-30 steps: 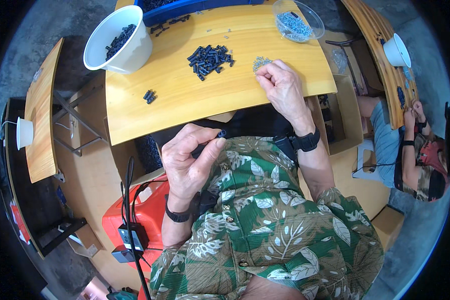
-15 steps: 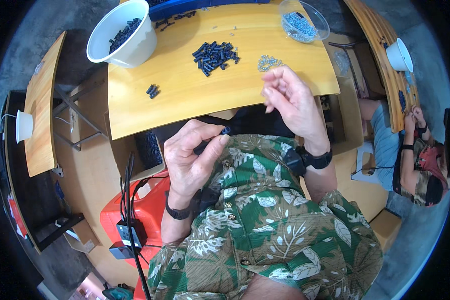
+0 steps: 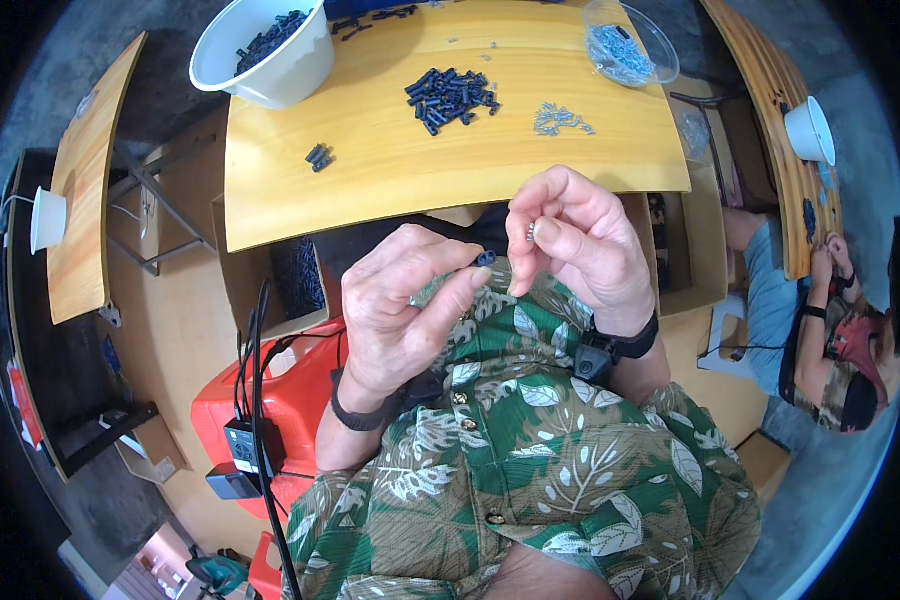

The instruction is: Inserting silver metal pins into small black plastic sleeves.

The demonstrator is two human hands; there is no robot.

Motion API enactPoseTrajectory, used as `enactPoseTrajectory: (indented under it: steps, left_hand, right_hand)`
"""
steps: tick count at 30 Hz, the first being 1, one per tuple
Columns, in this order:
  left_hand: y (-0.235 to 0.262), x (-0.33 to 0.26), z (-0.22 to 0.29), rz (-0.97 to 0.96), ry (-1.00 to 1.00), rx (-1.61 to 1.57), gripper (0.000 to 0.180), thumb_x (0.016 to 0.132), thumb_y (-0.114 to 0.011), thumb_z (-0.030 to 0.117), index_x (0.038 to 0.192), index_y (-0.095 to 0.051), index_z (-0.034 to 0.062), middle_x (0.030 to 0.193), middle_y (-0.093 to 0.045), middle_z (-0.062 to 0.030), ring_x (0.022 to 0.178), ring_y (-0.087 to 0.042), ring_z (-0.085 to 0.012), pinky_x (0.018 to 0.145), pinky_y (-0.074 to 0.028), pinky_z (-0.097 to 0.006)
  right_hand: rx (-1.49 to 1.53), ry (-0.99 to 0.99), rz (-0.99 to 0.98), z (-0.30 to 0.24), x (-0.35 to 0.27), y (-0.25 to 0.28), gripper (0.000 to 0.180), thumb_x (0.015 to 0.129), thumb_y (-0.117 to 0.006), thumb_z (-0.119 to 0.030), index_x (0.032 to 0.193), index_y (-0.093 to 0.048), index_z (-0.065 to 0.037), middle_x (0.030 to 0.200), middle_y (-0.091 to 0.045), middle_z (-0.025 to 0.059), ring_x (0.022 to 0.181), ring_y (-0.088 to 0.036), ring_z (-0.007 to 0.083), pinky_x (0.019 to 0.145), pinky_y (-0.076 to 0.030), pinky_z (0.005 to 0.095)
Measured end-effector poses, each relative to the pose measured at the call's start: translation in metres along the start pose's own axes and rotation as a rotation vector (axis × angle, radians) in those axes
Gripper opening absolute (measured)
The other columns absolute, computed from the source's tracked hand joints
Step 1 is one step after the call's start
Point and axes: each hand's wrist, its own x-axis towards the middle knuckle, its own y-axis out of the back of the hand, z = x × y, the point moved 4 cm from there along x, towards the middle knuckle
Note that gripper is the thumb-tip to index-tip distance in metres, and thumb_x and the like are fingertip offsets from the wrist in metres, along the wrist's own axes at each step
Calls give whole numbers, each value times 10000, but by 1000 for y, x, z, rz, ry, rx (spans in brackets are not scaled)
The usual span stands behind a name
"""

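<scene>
My left hand point(image 3: 395, 305) pinches a short, dark tubular plastic piece point(image 3: 485, 258) between thumb and fingertips, its end facing my right hand. My right hand point(image 3: 595, 250) is closed with a small silvery metal piece point(image 3: 531, 231), perhaps a screw, at its thumb and forefinger; its exact kind is too small to make out. Both hands are over my lap, just off the table's near edge, a small gap between them. On the yellow table point(image 3: 390, 190) lie a heap of similar dark pieces point(image 3: 450, 100), a scatter of silvery bits point(image 3: 560, 120) and a small dark cluster point(image 3: 319, 157).
At the far left, a white bowl point(image 3: 305, 75) holds dark pieces; at the far right, a clear tub point(image 3: 662, 68) holds silvery ones. Open cardboard boxes point(image 3: 245, 270) flank my lap below the table. A red stool point(image 3: 215, 405) and black cables point(image 3: 257, 365) are left. A co-worker sits right.
My right hand has come down and inward from near the silvery scatter, now showing a metal piece at its fingertips. My left hand has shifted slightly right, still pinching the dark piece.
</scene>
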Motion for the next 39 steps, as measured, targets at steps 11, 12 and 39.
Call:
enactPoseTrajectory:
  steps: [11,12,39]
  left_hand:
    - [3,2,8,-6,-58,27,175,733,-784,-15,888,-703,-32,792,-671,-112,695,-626,-194,623,-480,-285]
    - [3,2,8,-4,-57,29,175,733,-784,-15,888,-703,-32,792,-671,-112,695,-626,-194,623,-480,-285]
    - [0,4,16,16,-153,122,195,719,-797,-10,885,-698,-33,756,-654,-115,657,-622,-202,582,-480,-287]
  right_hand:
    - [-166,151,32,-3,-3,-7,73,940,-609,-28,1000,-620,13,885,-647,84,714,-646,136,672,-560,270]
    - [-165,149,30,-3,-5,-11,73,940,-609,-28,1000,-620,13,885,-647,84,714,-646,136,672,-560,270]
    - [-331,270,53,0,-4,-16,59,894,-658,20,952,-647,11,910,-613,39,763,-531,58,668,-431,200]
